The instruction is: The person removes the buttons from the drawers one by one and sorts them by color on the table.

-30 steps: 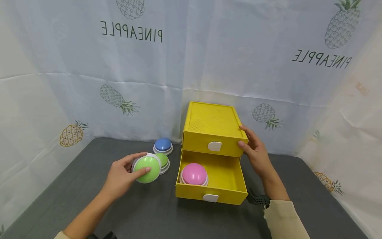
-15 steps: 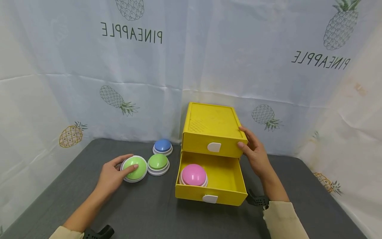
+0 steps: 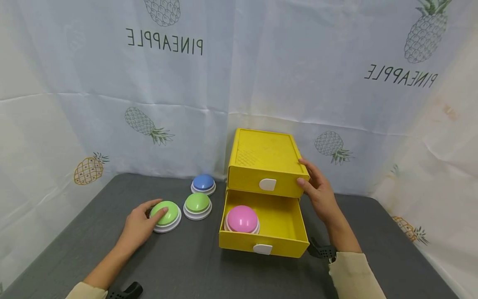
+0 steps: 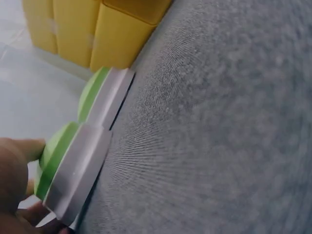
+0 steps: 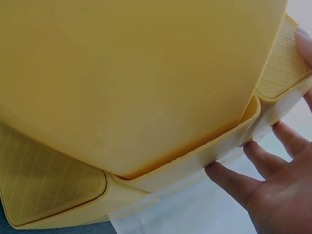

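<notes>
In the head view, my left hand [image 3: 136,226] holds a green push button [image 3: 166,214] with a white base. The thumb lies on its dome and the fingers go behind it. The left wrist view shows this button [image 4: 78,165] low at the grey table, its base close to the cloth. My right hand [image 3: 320,193] touches the right front corner of a yellow two-drawer box [image 3: 267,149], thumb on the front. In the right wrist view its fairly straight fingers [image 5: 234,183] rest against the box side. A pink button [image 3: 242,219] sits in the pulled-out lower drawer [image 3: 281,216].
A second green button [image 3: 197,202] and a blue one [image 3: 203,182] stand on the dark grey table [image 3: 179,265] left of the box. A pineapple-print curtain [image 3: 209,83] hangs close behind. The upper drawer [image 3: 246,178] is closed.
My left hand has moved left and down with the green button, from in front of the second green one to the table on its left. My right hand stays at the box.
</notes>
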A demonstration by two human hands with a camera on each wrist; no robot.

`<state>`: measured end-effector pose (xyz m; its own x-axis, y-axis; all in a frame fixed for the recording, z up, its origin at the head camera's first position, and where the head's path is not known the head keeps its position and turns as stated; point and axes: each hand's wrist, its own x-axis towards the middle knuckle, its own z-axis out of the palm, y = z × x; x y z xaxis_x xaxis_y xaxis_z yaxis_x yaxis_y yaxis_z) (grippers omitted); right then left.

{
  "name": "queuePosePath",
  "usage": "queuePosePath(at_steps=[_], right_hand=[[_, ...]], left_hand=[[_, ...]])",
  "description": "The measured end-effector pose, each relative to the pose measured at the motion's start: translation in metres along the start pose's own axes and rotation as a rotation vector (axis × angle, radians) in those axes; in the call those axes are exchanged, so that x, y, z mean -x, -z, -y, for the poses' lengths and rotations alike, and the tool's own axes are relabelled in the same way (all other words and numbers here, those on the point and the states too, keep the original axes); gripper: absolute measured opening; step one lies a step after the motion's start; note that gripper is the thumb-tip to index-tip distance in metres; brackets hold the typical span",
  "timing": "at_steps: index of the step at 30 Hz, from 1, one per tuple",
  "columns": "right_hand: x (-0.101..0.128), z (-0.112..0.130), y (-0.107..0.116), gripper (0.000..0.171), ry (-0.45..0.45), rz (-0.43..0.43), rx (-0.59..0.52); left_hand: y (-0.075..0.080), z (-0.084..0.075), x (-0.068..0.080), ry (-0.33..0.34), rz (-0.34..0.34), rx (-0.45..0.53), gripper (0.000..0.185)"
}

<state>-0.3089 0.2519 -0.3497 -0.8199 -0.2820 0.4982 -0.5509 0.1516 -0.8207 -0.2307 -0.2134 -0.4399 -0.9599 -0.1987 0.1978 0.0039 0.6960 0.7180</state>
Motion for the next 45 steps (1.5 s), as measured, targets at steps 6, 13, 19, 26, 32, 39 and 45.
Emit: queuePosePath(at_steps=[6,13,19,26,32,39,45], right_hand=[[0.001,-0.001,0.000,0.055,-0.013,-0.004,0.002],[0.002,-0.002,0.002,0.055,-0.006,-0.005,0.003],[0.002,-0.001,0.005,0.054,-0.015,-0.007,0.015],[-0.001,0.000,0.006,0.054,-0.002,-0.004,0.012],[-0.003,0.001,0.003,0.055,0.001,-0.009,0.017],[-0.002,0.001,0.002,0.055,-0.014,-0.011,0.019],[-0.001,0.000,0.001,0.055,-0.008,-0.010,0.015]], left_hand=[[0.002,0.006,-0.001,-0.016,0.053,0.021,0.069],[0.004,0.011,-0.007,-0.170,0.085,-0.068,0.086],[0.001,0.006,-0.013,-0.213,0.060,-0.136,0.080],[-0.004,0.001,-0.031,-0.179,0.059,-0.133,0.079],[-0.004,-0.001,-0.046,-0.155,0.059,-0.123,0.076],[-0.010,0.001,-0.047,-0.166,0.023,-0.106,0.065],[-0.014,0.002,-0.041,-0.143,0.003,-0.069,0.064]])
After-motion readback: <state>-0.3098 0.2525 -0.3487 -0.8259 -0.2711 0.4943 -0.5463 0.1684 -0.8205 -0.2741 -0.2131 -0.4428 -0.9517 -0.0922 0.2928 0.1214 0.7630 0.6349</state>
